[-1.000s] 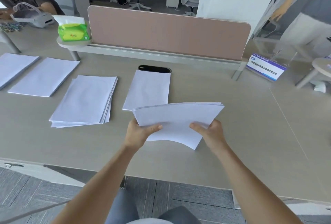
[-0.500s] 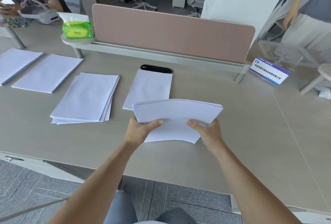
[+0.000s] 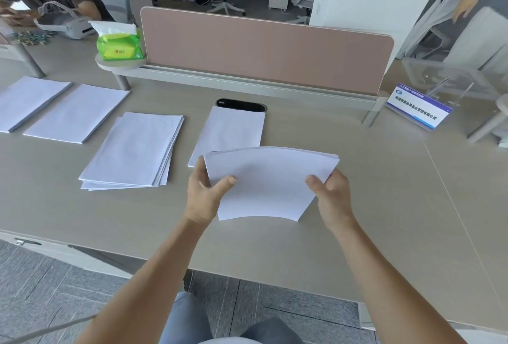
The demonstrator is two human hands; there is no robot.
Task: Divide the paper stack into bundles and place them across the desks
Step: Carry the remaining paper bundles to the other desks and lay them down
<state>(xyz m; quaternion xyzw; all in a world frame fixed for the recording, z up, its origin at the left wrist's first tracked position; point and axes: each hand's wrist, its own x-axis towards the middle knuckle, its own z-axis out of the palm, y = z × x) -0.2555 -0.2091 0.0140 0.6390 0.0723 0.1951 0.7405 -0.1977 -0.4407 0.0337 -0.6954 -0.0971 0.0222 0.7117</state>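
I hold a white paper stack (image 3: 268, 181) above the desk (image 3: 384, 206), bowed upward in the middle. My left hand (image 3: 204, 195) grips its left edge and my right hand (image 3: 331, 195) grips its right edge, thumbs on top. Several paper bundles lie flat on the desk: one (image 3: 233, 130) just behind the held stack, a loosely fanned one (image 3: 134, 151) to its left, another (image 3: 77, 113) further left, and one (image 3: 24, 102) at the far left edge.
A pink divider panel (image 3: 261, 49) runs along the desk's back. A black cable grommet (image 3: 240, 104) sits behind the nearest bundle. A green tissue pack (image 3: 118, 44) stands back left. A name sign (image 3: 417, 108) and clear box (image 3: 450, 80) stand right. People are at left and right.
The held stack has turned more square to me and bowed upward between my hands. The bundles on the desk have not moved.
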